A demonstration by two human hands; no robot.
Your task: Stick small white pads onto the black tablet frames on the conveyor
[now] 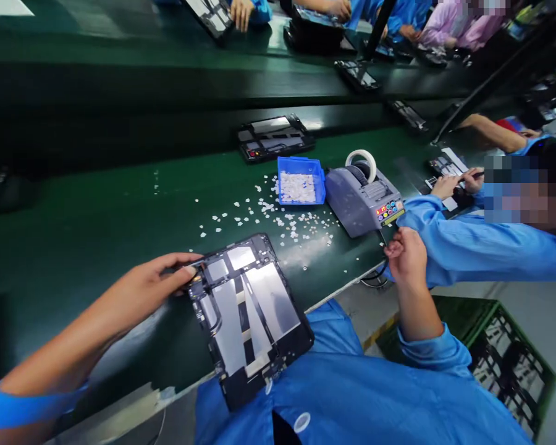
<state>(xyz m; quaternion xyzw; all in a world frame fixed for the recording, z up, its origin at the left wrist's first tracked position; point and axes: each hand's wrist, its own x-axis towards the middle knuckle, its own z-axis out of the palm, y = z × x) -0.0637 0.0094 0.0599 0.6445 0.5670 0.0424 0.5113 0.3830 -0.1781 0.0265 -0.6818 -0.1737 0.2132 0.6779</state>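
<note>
In the head view, the left hand [164, 275] reaches in from eight o'clock and is closed on the upper-left corner of an opened tablet [252, 315], its thumb on the top face and its fingers at the edge. The tablet lies toward seven o'clock, tilted in the view, its lower end over the near edge of the desk [97, 228]. The right hand [405, 250], toward three o'clock, is closed, fingers curled in and thumb drawn to them, just beside the front of a tape dispenser [364, 198]; whether anything is pinched between the fingertips cannot be told.

The left forearm is bare and slants up from the lower left, out of a blue sleeve; the right forearm rises nearly upright from a bunched blue cuff.

The tablet shows flat silvery-grey panels, dark strips and small boards inside a thin black frame with rounded corners. The desk is smooth, glossy green. The dispenser is a grey, slope-sided casing with coloured buttons and a pale tape ring on top. At one o'clock a blue plastic tray [323, 179] holds small white pieces [298, 187], with more scattered around it. A second opened tablet [275, 137] lies at twelve o'clock. At three o'clock a co-worker's hands [456, 184] are at another device.
</note>
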